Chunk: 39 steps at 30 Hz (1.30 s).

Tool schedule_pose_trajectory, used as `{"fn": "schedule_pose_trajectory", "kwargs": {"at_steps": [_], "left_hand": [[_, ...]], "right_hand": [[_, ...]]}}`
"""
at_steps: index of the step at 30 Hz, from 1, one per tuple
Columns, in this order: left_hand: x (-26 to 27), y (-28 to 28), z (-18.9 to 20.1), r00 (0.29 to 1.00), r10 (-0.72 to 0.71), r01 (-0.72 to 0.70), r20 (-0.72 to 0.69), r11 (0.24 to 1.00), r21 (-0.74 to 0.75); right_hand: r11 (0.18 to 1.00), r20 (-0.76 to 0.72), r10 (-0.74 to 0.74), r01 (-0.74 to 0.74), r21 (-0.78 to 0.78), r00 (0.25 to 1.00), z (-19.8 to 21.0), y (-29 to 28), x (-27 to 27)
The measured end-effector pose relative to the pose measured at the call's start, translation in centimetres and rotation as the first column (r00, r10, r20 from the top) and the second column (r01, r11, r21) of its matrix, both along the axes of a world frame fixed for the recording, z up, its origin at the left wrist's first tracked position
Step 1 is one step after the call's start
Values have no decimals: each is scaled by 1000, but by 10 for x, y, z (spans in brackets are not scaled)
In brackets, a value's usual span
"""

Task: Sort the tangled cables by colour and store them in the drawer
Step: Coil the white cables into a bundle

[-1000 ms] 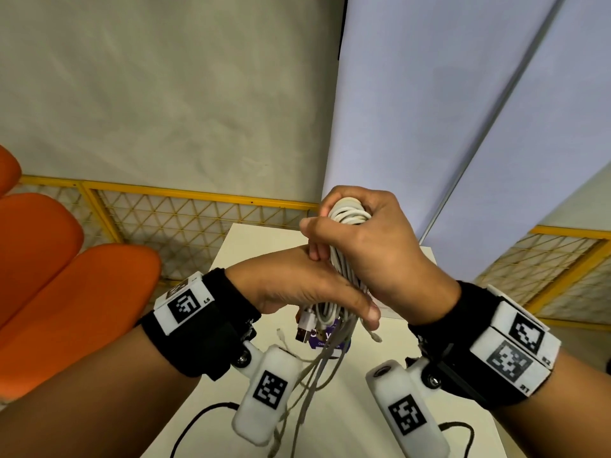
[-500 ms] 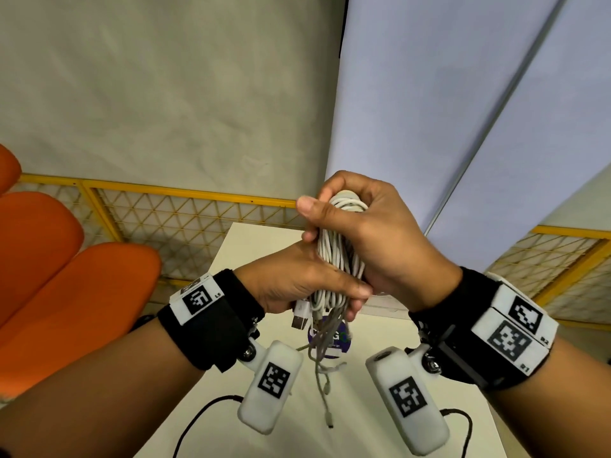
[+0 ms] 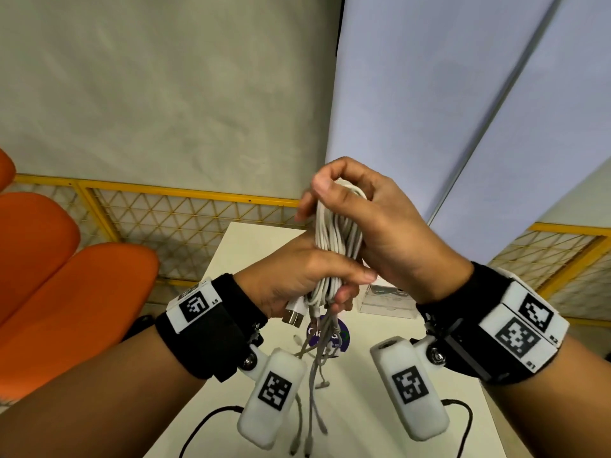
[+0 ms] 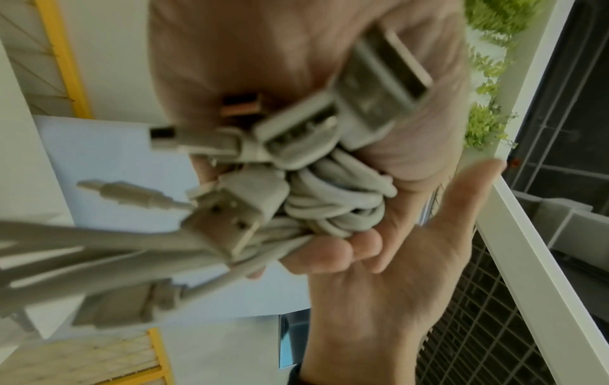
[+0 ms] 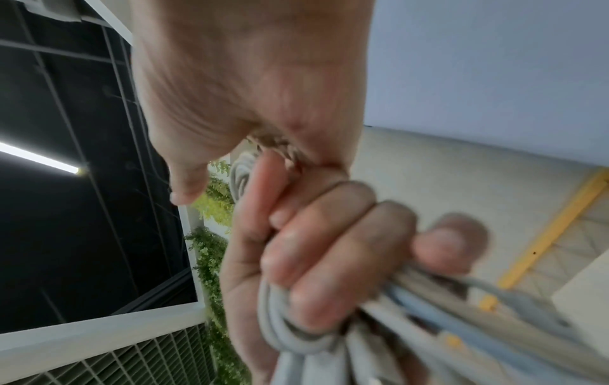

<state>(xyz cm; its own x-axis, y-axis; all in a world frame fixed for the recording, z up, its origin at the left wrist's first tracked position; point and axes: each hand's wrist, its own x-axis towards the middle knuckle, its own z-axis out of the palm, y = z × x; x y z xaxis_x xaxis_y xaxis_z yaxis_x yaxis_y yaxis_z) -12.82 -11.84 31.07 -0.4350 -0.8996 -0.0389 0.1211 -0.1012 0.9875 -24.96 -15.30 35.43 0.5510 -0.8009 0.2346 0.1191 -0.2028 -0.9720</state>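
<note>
you are holding the white cable bundle (image 3: 337, 236) up over the white table (image 3: 357, 408), and over the last second you have been lifting it higher and tightening the coil. your left hand (image 3: 297, 279) is clenching its lower end just above the plugs (image 3: 294, 317), while your right hand (image 3: 373, 223) is curling round the top loops. the whites are looking gathered and nearly ready for the drawer, which is not showing in any view.

A grey wall (image 3: 148, 87) meets pale blue panels (image 3: 413, 94). Below stand a yellow mesh fence (image 3: 185, 213), orange seats (image 3: 66, 276) and a white table (image 3: 357, 408).
</note>
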Motion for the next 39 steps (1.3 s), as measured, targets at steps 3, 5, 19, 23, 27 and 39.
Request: {"fn": "schedule_pose_trajectory", "kwargs": {"at_steps": [3, 5, 19, 23, 27, 39], "left_hand": [[6, -6, -1, 990, 65, -64, -126, 998, 16], [12, -10, 1, 975, 104, -97, -194, 994, 43], [29, -10, -9, 965, 186, -153, -187, 972, 180], [31, -6, -11, 955, 164, -109, -247, 969, 221], [33, -4, -13, 965, 145, -88, -220, 965, 248], [30, -3, 2, 953, -154, 61, 260, 941, 333]], "right_hand": [[999, -70, 32, -29, 39, 997, -17, -3, -7], [996, -127, 78, -73, 51, 989, -31, 1, -10], [952, -363, 244, -151, 265, 900, -63, 17, -21], [975, -557, 215, -141, 173, 802, -63, 16, -29], [975, -790, 65, -209, -81, 610, -54, 21, -37], [736, -956, -292, -629, -251, 39, -17, 22, -52]]}}
